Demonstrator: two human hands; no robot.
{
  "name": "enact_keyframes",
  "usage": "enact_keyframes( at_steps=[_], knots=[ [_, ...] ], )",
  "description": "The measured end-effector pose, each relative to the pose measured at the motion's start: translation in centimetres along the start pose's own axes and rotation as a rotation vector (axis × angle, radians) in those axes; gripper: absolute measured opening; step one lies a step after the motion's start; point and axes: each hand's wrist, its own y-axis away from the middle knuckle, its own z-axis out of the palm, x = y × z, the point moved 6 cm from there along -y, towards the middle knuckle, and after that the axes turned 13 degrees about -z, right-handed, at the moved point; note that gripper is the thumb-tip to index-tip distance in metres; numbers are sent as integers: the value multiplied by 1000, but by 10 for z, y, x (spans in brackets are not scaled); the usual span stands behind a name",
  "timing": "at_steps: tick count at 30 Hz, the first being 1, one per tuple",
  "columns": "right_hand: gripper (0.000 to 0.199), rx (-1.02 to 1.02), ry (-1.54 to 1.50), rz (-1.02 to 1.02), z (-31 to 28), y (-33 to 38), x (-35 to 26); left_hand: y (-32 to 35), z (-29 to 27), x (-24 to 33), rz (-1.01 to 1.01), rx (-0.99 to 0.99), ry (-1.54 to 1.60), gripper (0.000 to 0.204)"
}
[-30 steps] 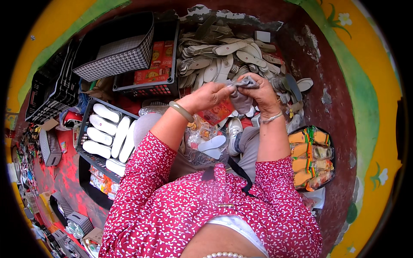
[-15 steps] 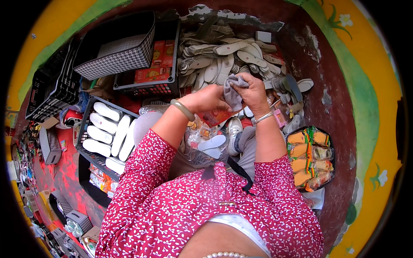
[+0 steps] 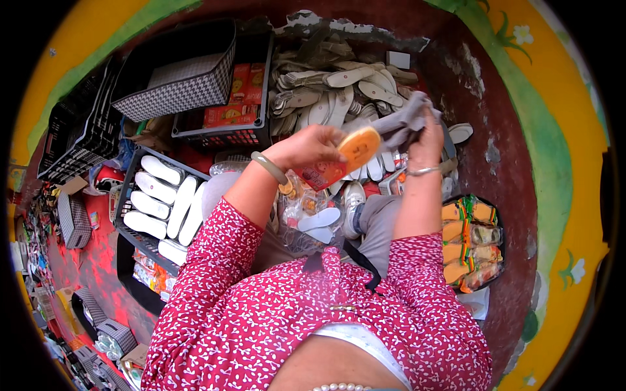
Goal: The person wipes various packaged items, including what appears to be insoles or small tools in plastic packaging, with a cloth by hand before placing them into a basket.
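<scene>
An orange insole (image 3: 360, 148) with a pale edge sticks out to the right from my left hand (image 3: 312, 147), whose fingers are closed on its near end. My right hand (image 3: 427, 142), raised to the right of it, grips a bunched grey cloth (image 3: 399, 125). One end of the cloth reaches back toward the insole; I cannot tell whether they touch. Below my left hand shows part of a red printed packet (image 3: 323, 174). On my lap, clear plastic bags lie around a pair of light blue insoles (image 3: 320, 225).
A large heap of pale insoles (image 3: 336, 98) lies ahead against the wall. White insoles fill a dark crate (image 3: 140, 159) at left. Behind it stand a checked basket (image 3: 173, 91) and a black crate (image 3: 262, 124) holding red boxes. Packed orange insoles sit in a basket (image 3: 501, 242) at right.
My right hand has moved right with the grey cloth, away from my left hand. The orange insole, covered before, now shows in my left hand.
</scene>
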Motion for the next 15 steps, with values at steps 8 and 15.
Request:
enact_keyframes(
  at_steps=[8,15],
  knots=[
    [55,-444,-254,268,38,22,-12,9,-24,10,-39,87,431,35],
    [38,-686,178,221,84,75,10,3,-12,7,8,48,131,32]
  ],
)
